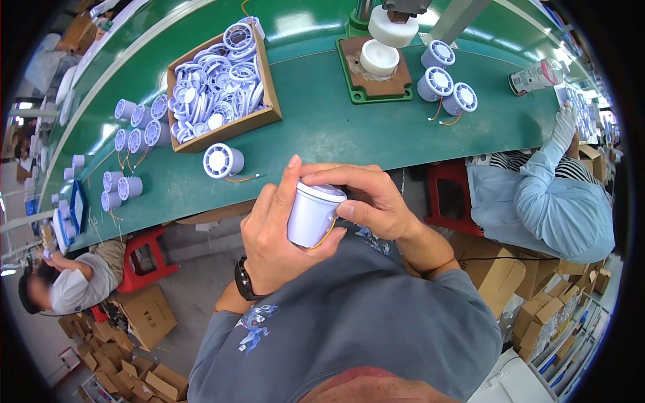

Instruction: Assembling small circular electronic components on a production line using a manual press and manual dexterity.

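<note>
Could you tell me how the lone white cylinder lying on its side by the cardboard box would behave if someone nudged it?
The white cylinder lies on its round side on the green belt, so it would probably roll. Its thin orange wire trails loose and might drag or snag. It looks like hollow plastic, likely light and stiff.

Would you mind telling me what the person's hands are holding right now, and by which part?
Both hold a small white cylindrical housing: the left hand wraps its side wall, and the right hand grips its capped top rim.
</note>
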`<state>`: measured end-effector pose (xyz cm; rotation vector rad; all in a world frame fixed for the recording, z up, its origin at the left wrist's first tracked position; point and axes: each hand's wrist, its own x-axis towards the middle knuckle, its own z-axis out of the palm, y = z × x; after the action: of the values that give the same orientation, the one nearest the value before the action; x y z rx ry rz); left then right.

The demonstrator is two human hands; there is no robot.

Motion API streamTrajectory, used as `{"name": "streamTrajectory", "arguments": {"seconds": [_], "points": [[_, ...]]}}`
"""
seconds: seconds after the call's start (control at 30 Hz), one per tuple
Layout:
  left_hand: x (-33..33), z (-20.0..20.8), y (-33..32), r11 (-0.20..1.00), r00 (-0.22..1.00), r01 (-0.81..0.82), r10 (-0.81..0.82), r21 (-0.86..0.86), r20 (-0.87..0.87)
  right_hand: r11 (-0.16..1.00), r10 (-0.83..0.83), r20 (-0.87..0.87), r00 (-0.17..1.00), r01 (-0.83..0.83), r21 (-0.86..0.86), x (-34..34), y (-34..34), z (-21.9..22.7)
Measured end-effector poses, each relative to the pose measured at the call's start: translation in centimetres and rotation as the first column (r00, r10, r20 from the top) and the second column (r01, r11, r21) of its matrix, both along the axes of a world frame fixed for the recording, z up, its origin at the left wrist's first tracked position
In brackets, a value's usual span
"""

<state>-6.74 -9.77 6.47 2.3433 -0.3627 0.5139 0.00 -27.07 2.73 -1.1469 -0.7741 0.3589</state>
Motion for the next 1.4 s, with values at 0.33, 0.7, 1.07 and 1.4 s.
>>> {"name": "streamTrajectory", "arguments": {"seconds": [0.33, 0.7, 1.07, 1.4], "points": [[-0.2, -0.2, 0.0, 1.000, 1.000, -0.014, 0.014, 0.004, 0.014, 1.000, 0.007, 0.055, 0.998, -0.005, -0.024, 0.1, 0.0, 0.0], [0.8, -3.0, 0.7, 0.961, 0.991, 0.076, -0.101, -0.264, -0.082, 0.993, -0.117, -0.037, 0.992, 0.118, 0.016, -0.8, 0.5, -0.5], [0.3, -5.2, 1.1, 0.864, 0.950, 0.045, -0.192, -0.501, -0.245, 0.967, -0.206, 0.206, 0.957, 0.231, -0.104, -0.5, 0.9, -0.7], [0.3, -6.3, 1.2, 0.864, 0.952, 0.046, -0.190, -0.501, -0.241, 0.932, -0.269, 0.375, 0.887, 0.339, -0.132, -0.6, 1.0, -0.7]]}}
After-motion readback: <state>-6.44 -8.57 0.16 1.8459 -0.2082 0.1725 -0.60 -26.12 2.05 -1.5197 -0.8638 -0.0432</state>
